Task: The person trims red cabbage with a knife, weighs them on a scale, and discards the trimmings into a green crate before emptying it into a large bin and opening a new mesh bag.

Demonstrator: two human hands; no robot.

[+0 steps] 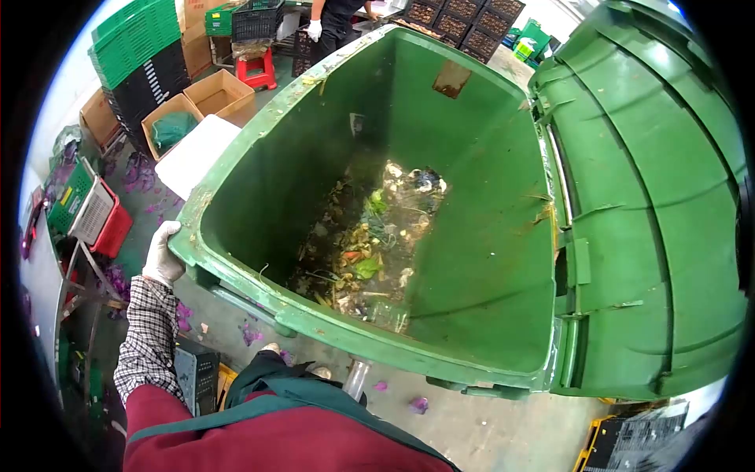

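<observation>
A large green garbage bin (259, 141) stands open in front of me, its ribbed lid (645, 204) swung back to the right. Food waste (366, 248), with green leaves, orange bits and pale scraps, lies at the bottom. My left hand (164, 256), in a white glove and checked sleeve cuff, is closed around the bin's near left corner at the rim. My right hand is out of view.
Purple leaf scraps (141, 173) litter the floor at left. Green crates (134, 39), cardboard boxes (220, 94) and a red stool (256, 72) stand beyond the bin. A co-worker (340, 23) with a white glove is at the back, near stacked dark crates (456, 23). A black crate (198, 374) sits beside me.
</observation>
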